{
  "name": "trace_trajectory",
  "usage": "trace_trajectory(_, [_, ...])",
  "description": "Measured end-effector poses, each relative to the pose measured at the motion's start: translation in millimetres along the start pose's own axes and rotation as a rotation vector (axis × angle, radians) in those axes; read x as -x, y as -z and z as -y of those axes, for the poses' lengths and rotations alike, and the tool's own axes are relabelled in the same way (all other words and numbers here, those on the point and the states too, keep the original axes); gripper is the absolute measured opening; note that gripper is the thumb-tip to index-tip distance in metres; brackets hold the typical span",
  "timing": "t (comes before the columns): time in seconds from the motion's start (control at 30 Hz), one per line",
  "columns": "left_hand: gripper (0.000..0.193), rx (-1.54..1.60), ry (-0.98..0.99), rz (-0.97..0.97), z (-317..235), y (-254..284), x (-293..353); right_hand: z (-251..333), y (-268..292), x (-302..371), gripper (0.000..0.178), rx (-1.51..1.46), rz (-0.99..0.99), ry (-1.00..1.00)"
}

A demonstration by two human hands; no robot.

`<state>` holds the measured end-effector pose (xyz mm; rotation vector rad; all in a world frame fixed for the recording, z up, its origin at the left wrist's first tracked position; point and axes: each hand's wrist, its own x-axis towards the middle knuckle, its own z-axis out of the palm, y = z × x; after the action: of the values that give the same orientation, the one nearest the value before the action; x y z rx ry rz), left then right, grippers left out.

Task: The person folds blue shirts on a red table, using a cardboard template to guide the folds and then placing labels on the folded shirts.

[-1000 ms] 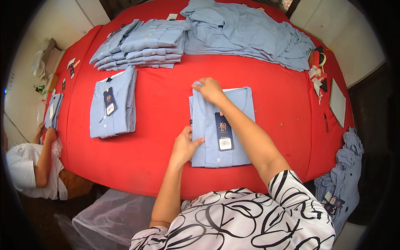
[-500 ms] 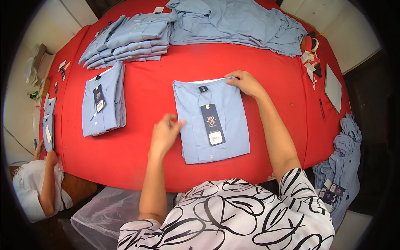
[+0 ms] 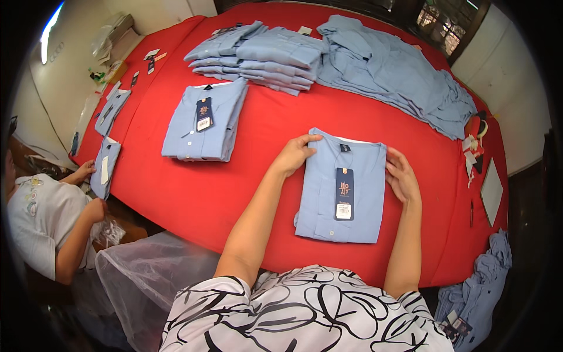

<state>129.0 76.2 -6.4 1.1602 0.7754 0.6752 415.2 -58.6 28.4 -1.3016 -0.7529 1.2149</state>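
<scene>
A folded blue shirt (image 3: 316, 196) lies on a red table (image 3: 258, 182), the left hand (image 3: 295, 156) pinching its upper left corner, the right hand (image 3: 404, 179) at its right edge, fingers slightly apart. Stacked shirts (image 3: 278, 53) sit beyond.

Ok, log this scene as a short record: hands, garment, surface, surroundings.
Shirt: light blue, folded, lying flat, navy tag on its front
Left hand: fingers at the shirt's top left corner; grip unclear
Right hand: fingers loosely curved at its right edge
Surface: red table
Left of shirt: tagged stack
Back: folded pile, loose heap to its right
Far left: person, one hand at another folded garment
</scene>
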Motion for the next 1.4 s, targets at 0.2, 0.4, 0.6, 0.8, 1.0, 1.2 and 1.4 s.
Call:
trace_trajectory(0.2, [0.041, -0.817, -0.183, -0.223, -20.7, 13.3, -22.4, -1.6, -26.7, 11.0, 0.062, 0.229, 0.228, -0.122])
trace_trajectory(0.4, [0.036, -1.143, -0.380, -0.641, -66.1, 102.9, -71.0, -16.7, -130.9, -67.8, 0.074, 0.311, 0.359, -0.129])
trace_trajectory(0.6, [0.029, -1.337, -0.452, -0.836, -49.5, 180.7, -85.7, -61.7, -218.3, -135.3, 0.085, 0.703, 0.347, 0.286])
trace_trajectory(0.8, [0.030, -1.376, -0.479, -0.769, -46.5, 235.4, -83.1, -13.3, -229.4, -126.2, 0.074, 0.451, 0.571, 0.022])
trace_trajectory(1.0, [0.025, -1.163, -0.251, -0.692, -69.8, 224.3, -77.3, 39.3, -66.8, -241.8, 0.020, 1.311, -0.812, 0.706])
trace_trajectory(1.2, [0.015, -1.438, -0.432, -0.714, -99.2, 215.4, -78.9, 88.2, 33.0, -244.7, 0.023, 1.074, -0.619, 0.673])
trace_trajectory(1.4, [0.011, -0.964, -0.622, -0.673, -132.1, 41.1, -7.9, 92.9, 39.0, -4.6, 0.023, 1.028, -0.008, 0.605])
